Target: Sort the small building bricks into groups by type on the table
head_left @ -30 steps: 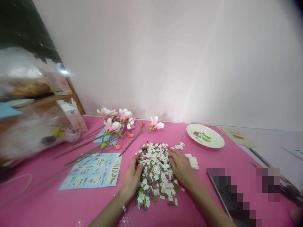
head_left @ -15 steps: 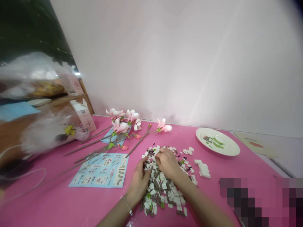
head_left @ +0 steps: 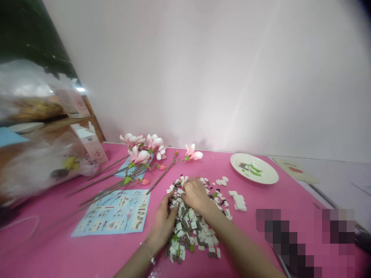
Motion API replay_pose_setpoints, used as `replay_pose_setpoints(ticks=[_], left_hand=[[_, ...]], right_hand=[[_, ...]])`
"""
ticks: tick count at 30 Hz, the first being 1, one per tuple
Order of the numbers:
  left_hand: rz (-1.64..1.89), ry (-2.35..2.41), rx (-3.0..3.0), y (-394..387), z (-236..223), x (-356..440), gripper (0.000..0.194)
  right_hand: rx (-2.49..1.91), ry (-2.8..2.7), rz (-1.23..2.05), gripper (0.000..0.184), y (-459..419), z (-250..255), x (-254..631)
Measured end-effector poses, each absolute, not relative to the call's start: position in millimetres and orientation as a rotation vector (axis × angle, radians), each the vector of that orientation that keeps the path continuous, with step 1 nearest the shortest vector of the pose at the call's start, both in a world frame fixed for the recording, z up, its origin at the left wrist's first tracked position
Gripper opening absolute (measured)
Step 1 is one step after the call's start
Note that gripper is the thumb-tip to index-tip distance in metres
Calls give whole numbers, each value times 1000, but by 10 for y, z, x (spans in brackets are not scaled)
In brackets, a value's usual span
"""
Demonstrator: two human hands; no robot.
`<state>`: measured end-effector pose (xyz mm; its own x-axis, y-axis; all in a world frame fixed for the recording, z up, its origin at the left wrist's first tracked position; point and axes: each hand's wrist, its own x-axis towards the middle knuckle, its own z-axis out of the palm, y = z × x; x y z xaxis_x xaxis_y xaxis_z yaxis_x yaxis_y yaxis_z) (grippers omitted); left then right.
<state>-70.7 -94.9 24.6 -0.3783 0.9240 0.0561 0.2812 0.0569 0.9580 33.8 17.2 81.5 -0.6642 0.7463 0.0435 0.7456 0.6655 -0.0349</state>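
Note:
A heap of small building-block pieces (head_left: 194,226), white, grey-brown, green and black, lies spread on the pink tabletop (head_left: 110,255). Against its left edge rests my left hand (head_left: 163,222), thumb and fingers apart, a bracelet on the wrist. My right hand (head_left: 196,196) reaches into the far part of the heap with its fingers curled down; whatever they pinch is hidden. Right of the heap lie a small stack of white flat pieces (head_left: 239,201) and several white flower-shaped pieces (head_left: 222,181).
Pink block-built magnolia stems (head_left: 139,156) lie at the back left, near a light-blue instruction sheet (head_left: 116,212). A white plate (head_left: 269,175) holds green pieces. Boxes (head_left: 90,144) and plastic bags (head_left: 43,166) stand far left.
The whole scene has shifted left in view as my head turned slightly right. My right hand's fingers are a little more curled; my left hand stays at the heap's edge.

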Motion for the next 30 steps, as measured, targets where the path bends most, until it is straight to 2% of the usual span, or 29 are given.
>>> replay_pose_setpoints(ticks=[5, 14, 21, 30], left_hand=[[1290, 1749, 1250, -967, 232, -721, 48], [1286, 1761, 1240, -942, 201, -728, 50], [1281, 1721, 1217, -952, 166, -751, 50], [1553, 1725, 853, -921, 279, -794, 36]], right_hand=[[-1294, -2750, 5, 20, 358, 785, 852], [-1435, -2777, -35, 14, 841, 1042, 2218], [-1357, -2841, 16, 18, 899, 907, 2331], [-1337, -2698, 99, 32, 690, 1085, 1870]])
